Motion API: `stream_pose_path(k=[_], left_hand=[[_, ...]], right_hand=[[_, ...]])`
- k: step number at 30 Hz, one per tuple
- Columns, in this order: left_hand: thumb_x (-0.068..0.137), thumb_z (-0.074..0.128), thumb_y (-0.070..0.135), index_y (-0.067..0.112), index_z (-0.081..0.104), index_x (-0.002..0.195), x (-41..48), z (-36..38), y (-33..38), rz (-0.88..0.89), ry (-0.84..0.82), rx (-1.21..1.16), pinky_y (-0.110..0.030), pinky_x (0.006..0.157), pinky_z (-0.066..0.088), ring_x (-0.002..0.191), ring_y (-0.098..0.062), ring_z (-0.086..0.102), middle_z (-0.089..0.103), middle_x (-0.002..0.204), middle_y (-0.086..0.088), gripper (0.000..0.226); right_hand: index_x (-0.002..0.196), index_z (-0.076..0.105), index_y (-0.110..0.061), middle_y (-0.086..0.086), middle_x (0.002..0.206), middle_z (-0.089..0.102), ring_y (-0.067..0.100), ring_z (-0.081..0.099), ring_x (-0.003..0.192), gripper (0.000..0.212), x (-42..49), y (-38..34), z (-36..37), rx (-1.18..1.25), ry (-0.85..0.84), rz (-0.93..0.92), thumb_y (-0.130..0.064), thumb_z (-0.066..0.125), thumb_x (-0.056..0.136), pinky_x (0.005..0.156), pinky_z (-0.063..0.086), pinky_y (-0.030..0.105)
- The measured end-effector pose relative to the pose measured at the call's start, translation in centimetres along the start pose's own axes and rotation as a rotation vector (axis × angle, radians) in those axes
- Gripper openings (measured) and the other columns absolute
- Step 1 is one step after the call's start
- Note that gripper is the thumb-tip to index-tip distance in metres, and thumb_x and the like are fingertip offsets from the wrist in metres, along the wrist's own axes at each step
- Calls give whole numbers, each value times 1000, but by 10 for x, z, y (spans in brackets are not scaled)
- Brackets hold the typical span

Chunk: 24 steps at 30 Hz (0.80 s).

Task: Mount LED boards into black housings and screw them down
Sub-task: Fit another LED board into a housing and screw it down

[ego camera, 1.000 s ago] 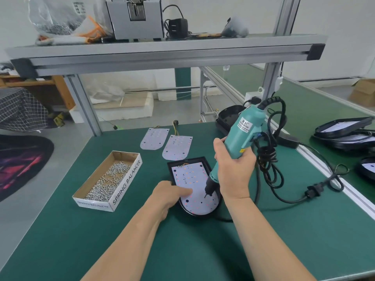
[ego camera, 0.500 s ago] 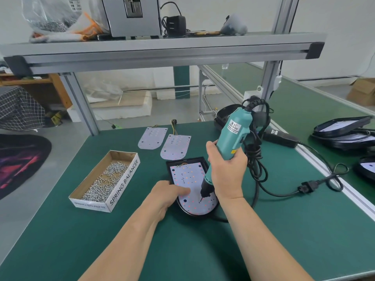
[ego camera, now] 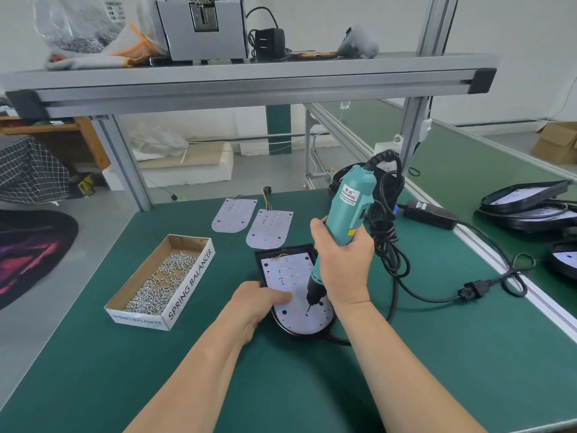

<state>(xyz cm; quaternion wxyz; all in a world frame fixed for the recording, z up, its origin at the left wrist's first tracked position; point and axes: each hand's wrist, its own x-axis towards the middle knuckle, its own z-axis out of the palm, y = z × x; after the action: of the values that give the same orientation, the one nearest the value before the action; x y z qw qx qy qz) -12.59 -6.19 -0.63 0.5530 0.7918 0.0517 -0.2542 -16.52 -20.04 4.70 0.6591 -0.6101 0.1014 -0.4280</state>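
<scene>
While still aslant, screwdriver (ego camera: 346, 214) nearer upright.

An assembly workshop: green-matted workbench (ego camera: 406, 370) under an aluminium-profile shelf (ego camera: 249, 85), with a carton of screws (ego camera: 162, 282).

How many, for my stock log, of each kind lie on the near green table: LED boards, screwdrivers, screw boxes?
Loose LED boards: 2
LED board in black housing: 1
Electric screwdriver: 1
Screw box: 1
Total: 5
</scene>
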Motion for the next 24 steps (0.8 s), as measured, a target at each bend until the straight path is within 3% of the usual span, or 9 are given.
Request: stream_pose_path(k=[6, 11, 16, 18, 21, 24], left_hand=[[80, 78, 13, 7, 73, 101, 2, 1, -1, 7, 10, -25, -11, 31, 29, 29, 2, 46, 75, 90, -6, 22], [78, 79, 16, 10, 73, 102, 4, 1, -1, 1, 4, 4, -13, 36, 32, 45, -7, 50, 77, 94, -5, 26], [75, 81, 17, 8, 73, 102, 0, 2, -1, 6, 2, -10, -23, 51, 34, 62, -17, 54, 77, 99, -8, 30], [74, 81, 18, 8, 72, 101, 0, 2, 1, 11, 9, 0, -23, 51, 34, 61, -16, 53, 77, 100, -9, 31], [75, 81, 19, 8, 70, 102, -3, 1, 3, -11, 18, 33, -20, 44, 32, 53, -11, 48, 76, 97, -6, 31], [77, 81, 21, 7, 68, 105, -5, -1, 7, -37, 9, 56, -15, 36, 28, 44, -7, 42, 68, 80, 0, 33]], right_hand=[[73, 55, -6, -7, 59, 51, 13, 44, 56, 27, 0, 3, -1, -4, -4, -5, -27, 72, 76, 55, 42, 26], [66, 45, -13, -12, 55, 43, 12, 38, 53, 31, -3, 3, 2, -56, -26, -13, -27, 70, 77, 51, 38, 26], [61, 37, -23, -15, 49, 37, 9, 33, 48, 36, -3, 2, 4, -90, -39, 13, -26, 70, 76, 47, 34, 23], [61, 36, -24, -16, 48, 37, 8, 33, 47, 37, -4, 3, 5, -92, -35, 16, -27, 70, 76, 46, 33, 21], [64, 45, -19, -13, 53, 43, 12, 39, 52, 31, -2, 3, 2, -74, -38, 46, -33, 71, 74, 51, 39, 26], [71, 56, -17, -5, 60, 52, 17, 47, 58, 27, -1, 1, -2, 1, -47, 58, -38, 74, 73, 59, 45, 34]])
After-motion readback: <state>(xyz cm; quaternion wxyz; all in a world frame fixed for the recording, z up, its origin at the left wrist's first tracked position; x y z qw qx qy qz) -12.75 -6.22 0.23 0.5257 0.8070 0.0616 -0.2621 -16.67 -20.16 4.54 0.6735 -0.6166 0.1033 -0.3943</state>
